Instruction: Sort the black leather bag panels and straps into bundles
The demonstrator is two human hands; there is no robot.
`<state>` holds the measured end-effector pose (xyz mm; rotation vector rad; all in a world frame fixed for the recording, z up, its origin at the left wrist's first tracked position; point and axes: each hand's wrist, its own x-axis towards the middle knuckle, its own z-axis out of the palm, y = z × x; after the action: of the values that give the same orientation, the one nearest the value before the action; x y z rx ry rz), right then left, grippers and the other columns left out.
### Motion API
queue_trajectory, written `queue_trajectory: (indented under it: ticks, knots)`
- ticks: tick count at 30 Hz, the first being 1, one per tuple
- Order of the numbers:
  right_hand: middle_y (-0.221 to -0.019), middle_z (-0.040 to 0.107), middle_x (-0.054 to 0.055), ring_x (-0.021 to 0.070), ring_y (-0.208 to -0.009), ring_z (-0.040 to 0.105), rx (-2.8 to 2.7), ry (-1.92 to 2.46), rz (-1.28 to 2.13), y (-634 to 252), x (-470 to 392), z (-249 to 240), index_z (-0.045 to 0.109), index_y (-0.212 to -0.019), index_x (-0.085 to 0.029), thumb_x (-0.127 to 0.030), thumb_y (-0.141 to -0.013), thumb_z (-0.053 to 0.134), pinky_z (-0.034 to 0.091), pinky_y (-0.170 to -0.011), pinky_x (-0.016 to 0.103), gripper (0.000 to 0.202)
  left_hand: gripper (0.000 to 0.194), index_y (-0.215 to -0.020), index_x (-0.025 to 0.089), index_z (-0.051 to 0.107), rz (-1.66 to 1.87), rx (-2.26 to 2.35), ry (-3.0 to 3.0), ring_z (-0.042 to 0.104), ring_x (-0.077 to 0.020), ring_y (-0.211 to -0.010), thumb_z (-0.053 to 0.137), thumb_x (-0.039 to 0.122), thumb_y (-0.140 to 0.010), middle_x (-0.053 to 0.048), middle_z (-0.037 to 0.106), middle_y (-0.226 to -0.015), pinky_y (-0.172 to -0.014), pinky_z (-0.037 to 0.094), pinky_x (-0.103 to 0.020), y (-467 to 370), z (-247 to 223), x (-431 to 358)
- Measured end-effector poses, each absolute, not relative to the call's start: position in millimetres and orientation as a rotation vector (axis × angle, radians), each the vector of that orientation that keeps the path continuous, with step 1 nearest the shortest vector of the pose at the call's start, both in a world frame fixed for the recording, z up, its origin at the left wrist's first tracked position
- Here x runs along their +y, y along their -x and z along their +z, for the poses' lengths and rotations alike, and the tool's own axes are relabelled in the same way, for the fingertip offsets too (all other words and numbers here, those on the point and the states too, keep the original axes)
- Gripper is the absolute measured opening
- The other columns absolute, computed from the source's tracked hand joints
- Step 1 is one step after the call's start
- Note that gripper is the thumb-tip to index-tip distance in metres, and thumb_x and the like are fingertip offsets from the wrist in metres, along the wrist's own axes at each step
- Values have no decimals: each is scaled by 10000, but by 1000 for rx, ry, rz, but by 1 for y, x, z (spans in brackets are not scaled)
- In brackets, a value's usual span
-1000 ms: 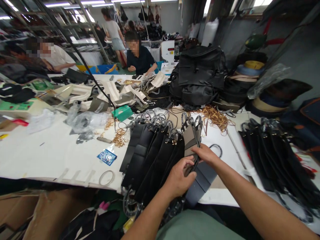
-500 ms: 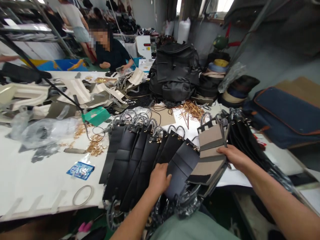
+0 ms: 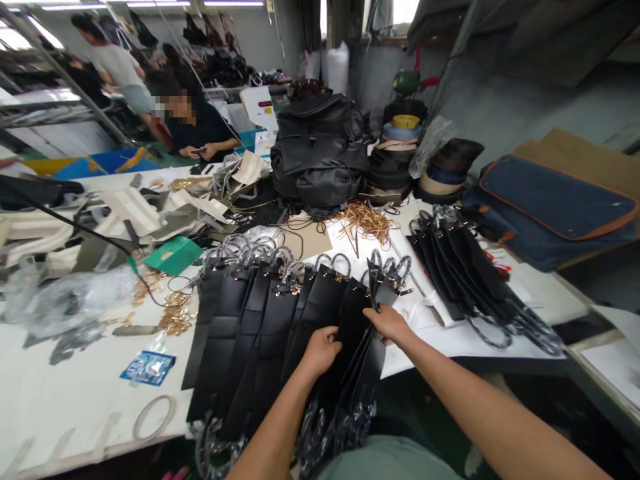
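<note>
A row of black bag panels (image 3: 235, 333) with gold fittings and plastic-wrapped handles lies overlapped along the front of the table. My right hand (image 3: 387, 323) is closed on the upper edge of the black bag panels (image 3: 364, 353) at the row's right end, which stand tilted with edges fanned. My left hand (image 3: 323, 350) rests against the panels just left of it, fingers curled in; whether it pinches an edge is hidden. Wrapped handles (image 3: 387, 267) stick up beyond my right hand. More plastic-wrapped handles (image 3: 335, 427) hang over the front edge.
A second stack of black panels (image 3: 460, 267) lies to the right. A black backpack (image 3: 320, 153), strap rolls (image 3: 400, 143) and a navy bag (image 3: 555, 197) stand behind. Scraps, a green box (image 3: 174, 255), gold fittings (image 3: 177, 317) and a tape ring (image 3: 154, 419) lie left. A co-worker (image 3: 200, 127) sits opposite.
The panels in my right hand, which showed beige undersides, now stand against the row with black faces showing. My right hand moved left, away from the right stack. The view shifted too.
</note>
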<state>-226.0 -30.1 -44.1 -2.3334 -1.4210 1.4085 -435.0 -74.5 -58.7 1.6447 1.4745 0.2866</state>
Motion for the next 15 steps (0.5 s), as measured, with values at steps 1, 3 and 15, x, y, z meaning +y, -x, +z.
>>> queue_trajectory:
  ticks: [1, 3, 15]
  knots:
    - [-903, 719, 133, 194, -508, 660, -1449, 2312, 1408, 224, -31, -42, 635, -1057, -151, -699, -861, 478, 506, -434, 263, 603, 309, -977, 160, 725, 332, 1403, -1655, 637, -195, -811, 528, 60, -761, -52, 657, -854, -777, 513, -302, 424, -50, -77]
    - [-934, 721, 134, 202, -559, 674, -1501, 2269, 1406, 218, -33, -39, 638, -1077, -162, -797, -818, 466, 502, -431, 253, 707, 383, -1014, 193, 720, 418, 1271, -1686, 634, -186, -991, 498, 33, -746, -55, 670, -1021, -908, 496, -283, 401, -31, -87]
    - [-966, 717, 143, 264, -851, 698, -1651, 2239, 1274, 195, -40, -29, 637, -970, -129, -243, -808, 525, 519, -700, 292, 228, 539, -1362, 125, 546, 479, 1934, -1710, 430, -324, -1365, 533, 393, -894, -173, 525, -1443, -1165, 299, -483, 428, -41, -93]
